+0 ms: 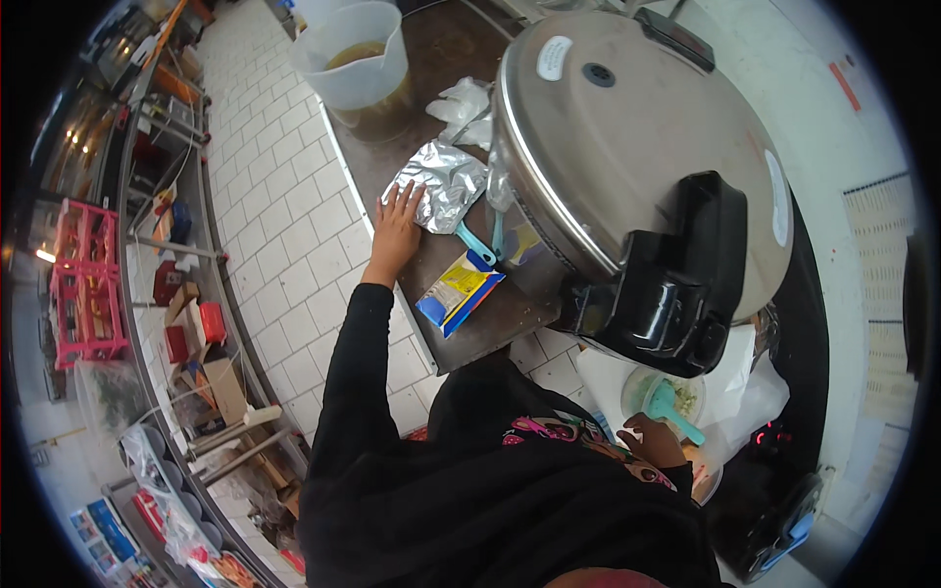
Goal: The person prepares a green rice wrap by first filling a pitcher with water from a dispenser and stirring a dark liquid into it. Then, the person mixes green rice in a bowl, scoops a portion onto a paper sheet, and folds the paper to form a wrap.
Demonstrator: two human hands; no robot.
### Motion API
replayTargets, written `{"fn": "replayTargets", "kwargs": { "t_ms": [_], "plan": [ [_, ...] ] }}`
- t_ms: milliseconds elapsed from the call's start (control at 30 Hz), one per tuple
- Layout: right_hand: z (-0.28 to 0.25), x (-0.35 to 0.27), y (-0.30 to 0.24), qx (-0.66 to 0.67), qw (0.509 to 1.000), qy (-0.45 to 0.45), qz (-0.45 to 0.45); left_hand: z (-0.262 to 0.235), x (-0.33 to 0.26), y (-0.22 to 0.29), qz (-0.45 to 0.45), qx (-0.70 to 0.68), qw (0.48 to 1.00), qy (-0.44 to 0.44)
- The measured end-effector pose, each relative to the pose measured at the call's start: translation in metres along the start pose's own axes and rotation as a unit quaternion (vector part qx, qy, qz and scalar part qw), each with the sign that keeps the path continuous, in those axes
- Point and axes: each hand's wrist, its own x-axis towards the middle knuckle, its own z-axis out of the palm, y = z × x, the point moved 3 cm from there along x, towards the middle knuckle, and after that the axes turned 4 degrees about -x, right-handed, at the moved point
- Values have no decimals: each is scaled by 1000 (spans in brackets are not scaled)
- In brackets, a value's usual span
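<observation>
My left hand (396, 233) lies on the dark metal counter with its fingers apart, fingertips on the edge of a crumpled piece of silver foil (443, 181). A light blue handle (475, 241) sticks out from under the foil; what it belongs to is hidden. Close by lies a blue and yellow packet (461, 292). My right hand (655, 441) is low at the right, beside a clear tub (642, 387) of chopped green pieces. A teal scoop (672, 410) rests in that tub. The right fingers are partly hidden, so their grip is unclear.
A large lidded cooker (637, 127) with a black latch (676, 284) fills the right of the counter (392, 157). A translucent jug (368, 83) of brownish liquid stands at the far edge. Shelves with boxes (225, 387) and a pink crate (88, 284) line the left.
</observation>
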Motion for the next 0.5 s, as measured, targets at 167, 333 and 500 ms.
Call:
{"fn": "replayTargets", "kwargs": {
  "t_ms": [167,333,500],
  "plan": [
    [14,-16,-3,18,1000,15,14,-6,24,-8,9,-20,1000,17],
    [21,-10,-17,13,999,30,-32,-54,-10,-52,-66,-130,981,129],
    [10,8,-48,11,987,116,-112,-139,-80,-82,-150,-188,968,71]
  ]
}}
